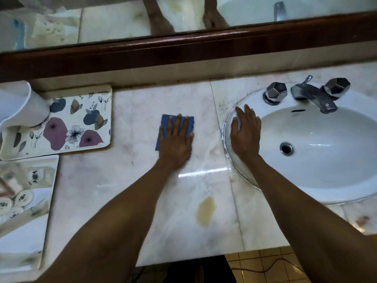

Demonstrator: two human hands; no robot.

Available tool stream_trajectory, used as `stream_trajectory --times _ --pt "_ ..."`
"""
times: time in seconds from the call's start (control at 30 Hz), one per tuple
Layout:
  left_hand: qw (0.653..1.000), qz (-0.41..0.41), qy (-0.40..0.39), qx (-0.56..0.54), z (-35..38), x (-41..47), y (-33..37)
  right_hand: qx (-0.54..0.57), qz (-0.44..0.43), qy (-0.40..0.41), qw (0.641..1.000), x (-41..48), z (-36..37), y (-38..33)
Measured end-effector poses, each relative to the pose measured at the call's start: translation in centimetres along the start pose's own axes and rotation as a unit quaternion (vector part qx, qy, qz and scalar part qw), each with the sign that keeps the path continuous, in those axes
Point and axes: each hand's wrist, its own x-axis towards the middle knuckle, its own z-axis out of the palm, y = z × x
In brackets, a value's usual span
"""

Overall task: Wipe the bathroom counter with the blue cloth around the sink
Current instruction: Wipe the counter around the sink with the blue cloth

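Note:
The blue cloth [188,123] lies folded flat on the pale marble counter [142,111], left of the sink. My left hand [175,144] presses flat on top of it, fingers spread, covering most of the cloth. My right hand [245,133] rests palm-down on the left rim of the white oval sink [318,170], holding nothing. A yellowish stain [205,211] marks the counter near the front, between my forearms.
A floral tray [81,111] with a white jug [20,107] sits at the left. A clear tray of small round items [20,199] lies below it. The faucet [314,97] with two faceted knobs stands behind the basin. A dark wooden mirror frame [183,50] runs along the back.

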Motion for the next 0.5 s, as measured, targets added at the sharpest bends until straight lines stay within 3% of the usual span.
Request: stream_trajectory --times 0.07,0.17,0.3,0.4,0.5 --pt "1.0 -0.008 0.004 -0.019 0.8 -0.8 3.7 0.01 -0.001 0.005 1.0 0.1 0.1 0.1" --pt "0.993 0.109 -0.038 -0.007 1.6 -5.0 6.7 0.017 -0.005 -0.004 1.0 0.2 0.0 0.3" --pt "0.972 0.221 -0.074 0.028 -0.3 -6.8 0.7 0.018 -0.014 -0.001 1.0 0.1 0.2 0.7" --pt "0.987 0.142 -0.05 0.05 -1.8 -4.6 -4.1 0.012 -0.015 0.007 1.0 0.2 0.4 0.8" --pt "0.999 -0.024 -0.032 0.006 -0.6 -2.2 -0.8 -0.008 -0.012 0.012 1.0 0.2 0.5 0.7"
